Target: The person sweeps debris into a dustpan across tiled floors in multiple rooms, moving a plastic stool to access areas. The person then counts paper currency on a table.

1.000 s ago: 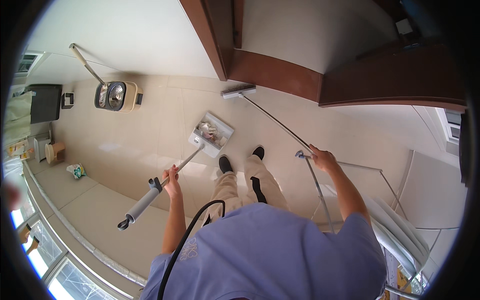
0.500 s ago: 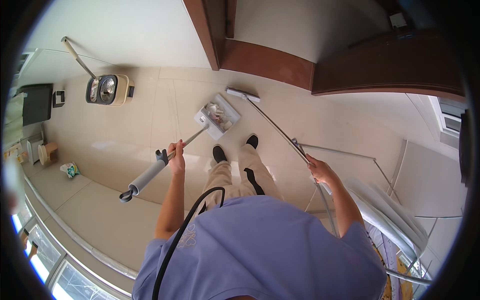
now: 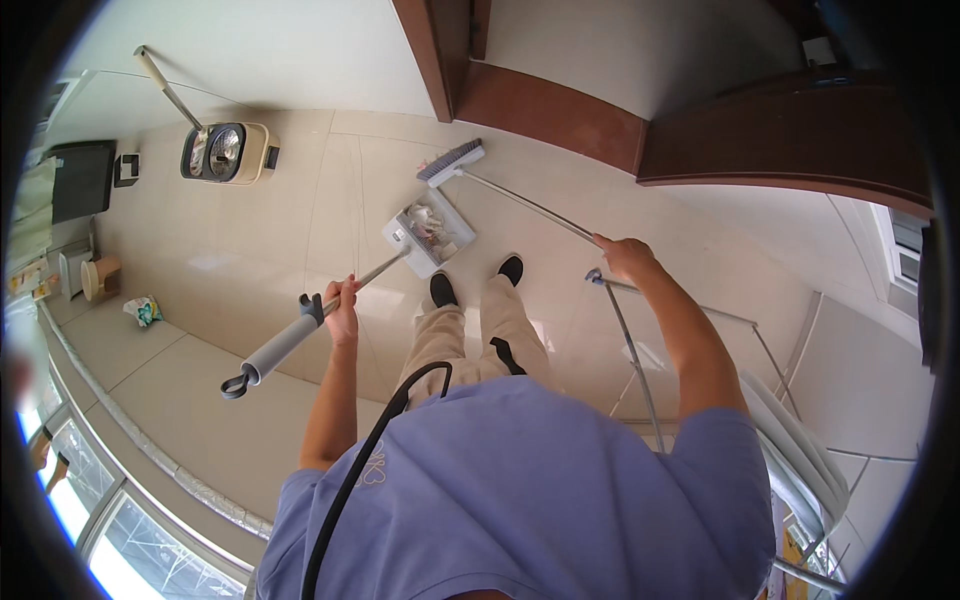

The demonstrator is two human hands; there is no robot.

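Note:
My left hand (image 3: 341, 312) is closed round the metal pole of a long-handled dustpan (image 3: 396, 232), just ahead of its thick grey grip (image 3: 280, 350). The light grey pan rests on the floor in front of my feet, with crumpled paper-like litter (image 3: 428, 228) inside. With my right hand (image 3: 628, 258) I grip the thin metal stick of a broom (image 3: 530, 205). Its white head (image 3: 452, 163) with grey bristles is tilted just beyond the pan's far edge, and small pinkish bits show at the bristles' left end.
A beige mop bucket (image 3: 262, 135) with a pole in it stands by the wall at the far left. A metal folding rack (image 3: 632, 350) is close to my right forearm. A brown door sill (image 3: 550, 118) lies ahead. A small printed packet (image 3: 143, 310) sits at the left.
My right hand has moved forward and the broom head has swung left, from the right of the dustpan to just beyond it, bristles now showing. The left hand still holds the dustpan.

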